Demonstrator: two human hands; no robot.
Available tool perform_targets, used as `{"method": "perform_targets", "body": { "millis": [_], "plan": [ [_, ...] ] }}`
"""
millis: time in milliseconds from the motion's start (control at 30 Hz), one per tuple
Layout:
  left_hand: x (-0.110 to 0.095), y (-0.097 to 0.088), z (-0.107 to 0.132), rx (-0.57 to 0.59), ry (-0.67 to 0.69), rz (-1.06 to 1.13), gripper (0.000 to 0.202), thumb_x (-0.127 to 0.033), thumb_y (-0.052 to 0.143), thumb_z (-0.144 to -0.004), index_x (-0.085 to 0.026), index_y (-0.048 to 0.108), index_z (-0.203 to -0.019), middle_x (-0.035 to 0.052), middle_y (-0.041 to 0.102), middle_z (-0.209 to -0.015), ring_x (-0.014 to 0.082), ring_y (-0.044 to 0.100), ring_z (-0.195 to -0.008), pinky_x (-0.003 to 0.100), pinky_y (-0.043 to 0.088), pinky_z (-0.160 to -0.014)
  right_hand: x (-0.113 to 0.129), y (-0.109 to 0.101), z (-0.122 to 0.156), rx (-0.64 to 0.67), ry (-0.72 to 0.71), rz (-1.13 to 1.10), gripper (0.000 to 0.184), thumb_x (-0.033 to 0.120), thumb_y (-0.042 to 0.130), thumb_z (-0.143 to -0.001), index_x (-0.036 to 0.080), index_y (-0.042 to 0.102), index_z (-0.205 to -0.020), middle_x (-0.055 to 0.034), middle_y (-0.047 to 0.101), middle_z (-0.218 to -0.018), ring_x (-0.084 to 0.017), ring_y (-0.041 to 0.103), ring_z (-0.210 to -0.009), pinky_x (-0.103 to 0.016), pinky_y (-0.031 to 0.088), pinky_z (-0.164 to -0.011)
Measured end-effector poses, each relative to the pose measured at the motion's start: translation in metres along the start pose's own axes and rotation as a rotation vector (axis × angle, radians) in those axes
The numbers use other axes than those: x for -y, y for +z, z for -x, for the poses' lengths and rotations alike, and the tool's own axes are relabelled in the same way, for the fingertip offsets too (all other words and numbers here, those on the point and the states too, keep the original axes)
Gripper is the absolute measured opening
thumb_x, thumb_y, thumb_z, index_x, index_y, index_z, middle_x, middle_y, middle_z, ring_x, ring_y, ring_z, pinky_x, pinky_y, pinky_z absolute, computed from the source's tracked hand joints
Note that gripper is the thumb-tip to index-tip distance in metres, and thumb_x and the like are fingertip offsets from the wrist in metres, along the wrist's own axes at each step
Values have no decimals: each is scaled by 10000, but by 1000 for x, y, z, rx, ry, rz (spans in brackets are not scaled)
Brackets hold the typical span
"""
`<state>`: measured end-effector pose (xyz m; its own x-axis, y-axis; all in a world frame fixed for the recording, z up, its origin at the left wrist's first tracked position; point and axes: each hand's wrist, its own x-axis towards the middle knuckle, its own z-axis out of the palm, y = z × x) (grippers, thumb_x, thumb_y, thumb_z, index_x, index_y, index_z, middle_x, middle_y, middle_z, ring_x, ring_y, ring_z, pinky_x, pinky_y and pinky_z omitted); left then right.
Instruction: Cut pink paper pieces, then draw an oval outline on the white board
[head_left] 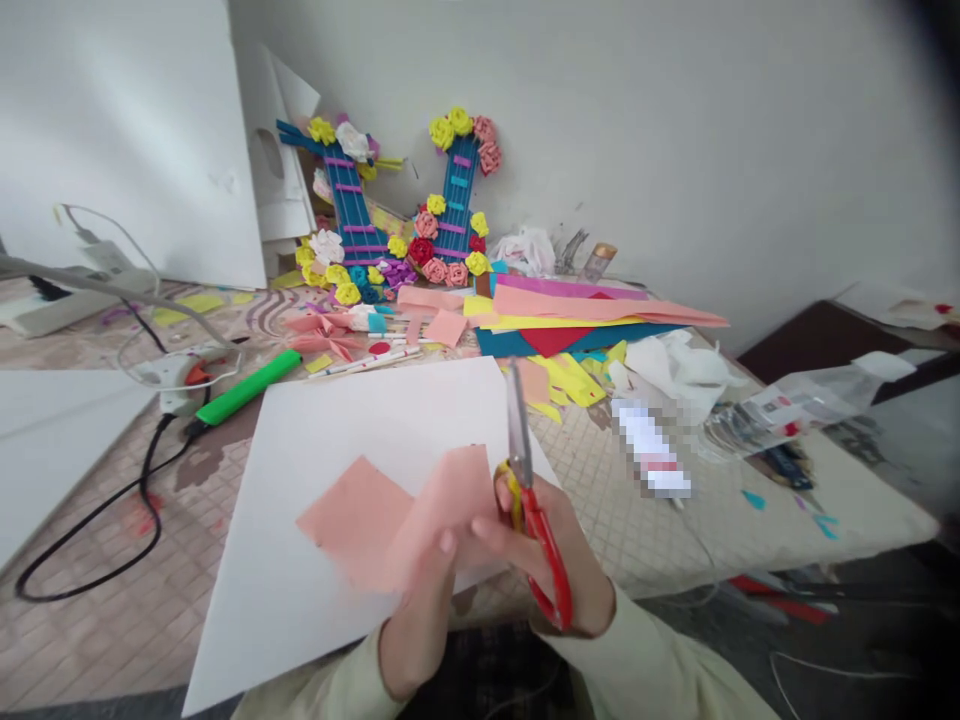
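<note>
My left hand (420,620) pinches a piece of pink paper (442,515) and holds it up over a large white sheet (315,460). A second pink piece (352,515) lies flat on that sheet just to the left. My right hand (559,560) grips red-and-yellow-handled scissors (525,480). Their blades point up and away, closed or nearly so, at the right edge of the held pink paper.
A green marker (247,388), a glue gun (180,378) with a black cable, loose coloured paper sheets (577,320) and two blue stick frames with paper flowers (397,220) stand behind. A plastic bottle (795,405) and crumpled white plastic lie at the right.
</note>
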<state>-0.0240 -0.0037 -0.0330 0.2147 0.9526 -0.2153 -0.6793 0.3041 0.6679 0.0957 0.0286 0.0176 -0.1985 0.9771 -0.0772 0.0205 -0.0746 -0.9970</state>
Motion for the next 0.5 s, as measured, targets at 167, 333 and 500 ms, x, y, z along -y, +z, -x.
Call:
{"method": "perform_targets", "body": {
  "millis": [167,333,500],
  "plan": [
    [-16,6,-1,101,113,253,401,-430,524,-748,-175,639,-1035,81,630,-1079,304,374,-1210,456,206,-1052,0,-13,-5,-1,64,-136,303,296,655,-694,220,364,-731,109,411,-535,-24,299,-325,-153,221,-318],
    [-30,21,-8,33,208,333,367,-339,356,-862,-213,588,-1117,38,586,-1163,233,374,-1224,391,223,-1055,1,-22,-10,-48,23,-38,314,307,677,-679,207,381,-711,105,389,-507,-29,325,-335,-158,250,-319],
    [-34,25,-14,54,228,349,380,-370,345,-869,-210,597,-1105,48,598,-1147,223,369,-1229,386,243,-1048,2,-17,-6,-227,-19,-36,275,388,620,-722,205,415,-707,89,407,-452,-46,308,-313,-188,230,-313]
  ]
}}
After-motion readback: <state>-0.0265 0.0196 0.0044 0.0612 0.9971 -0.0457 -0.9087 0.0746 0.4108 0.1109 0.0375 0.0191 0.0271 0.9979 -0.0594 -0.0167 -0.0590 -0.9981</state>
